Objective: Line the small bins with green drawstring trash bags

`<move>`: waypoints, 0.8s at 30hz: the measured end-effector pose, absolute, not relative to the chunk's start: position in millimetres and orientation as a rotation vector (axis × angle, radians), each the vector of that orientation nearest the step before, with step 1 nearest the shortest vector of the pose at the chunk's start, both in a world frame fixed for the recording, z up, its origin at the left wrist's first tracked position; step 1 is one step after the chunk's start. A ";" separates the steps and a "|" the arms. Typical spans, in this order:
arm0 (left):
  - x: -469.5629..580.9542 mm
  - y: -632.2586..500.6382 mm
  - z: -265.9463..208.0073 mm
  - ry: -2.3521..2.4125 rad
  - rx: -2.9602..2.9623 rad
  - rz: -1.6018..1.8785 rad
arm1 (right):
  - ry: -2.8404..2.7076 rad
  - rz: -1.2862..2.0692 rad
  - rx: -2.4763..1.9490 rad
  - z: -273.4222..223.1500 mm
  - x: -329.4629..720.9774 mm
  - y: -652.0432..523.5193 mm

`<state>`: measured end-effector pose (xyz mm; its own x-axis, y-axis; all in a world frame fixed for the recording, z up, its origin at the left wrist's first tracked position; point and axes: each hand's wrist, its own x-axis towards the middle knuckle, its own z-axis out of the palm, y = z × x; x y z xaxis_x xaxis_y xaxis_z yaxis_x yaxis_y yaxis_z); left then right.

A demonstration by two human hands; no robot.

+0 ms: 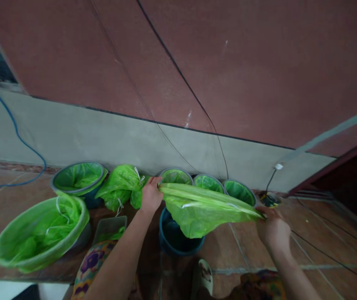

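Between my two hands a green mesh bag (203, 212) is pulled taut, its rim stretched sideways and its body hanging below. My left hand (152, 194) is closed on one end of the rim. The other end is gripped by my right hand (273, 228), lower and farther right. White cord shows along the bag's upper part. Directly beneath it stands a dark blue bucket (182, 241), partly covered by the hanging mesh. Behind the bag, a row of buckets lined with green mesh, such as the right one (240, 192), stands against the wall.
On the left are a large mesh-covered basin (6, 246), another lined bucket (95, 164), tied green bags (120, 183) and a grey tub (101, 227). Cables (322, 250) cross the tiled floor at right. A blue hose (16, 125) hangs at left.
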<state>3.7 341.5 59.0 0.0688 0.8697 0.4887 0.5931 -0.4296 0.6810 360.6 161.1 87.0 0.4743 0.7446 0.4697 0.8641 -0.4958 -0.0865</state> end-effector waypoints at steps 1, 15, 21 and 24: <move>4.5 341.1 59.3 1.432 2.033 1.313 | -1.377 -0.488 -2.475 81.6 362.5 155.3; 50.2 298.0 58.5 0.980 2.137 1.172 | -1.651 0.717 -1.549 78.5 193.4 228.9; 42.3 299.9 58.9 0.912 2.209 1.082 | -1.521 0.759 -1.575 64.8 197.3 230.4; 39.5 297.7 63.6 0.755 2.228 1.053 | -1.488 0.385 -1.705 79.3 209.1 227.8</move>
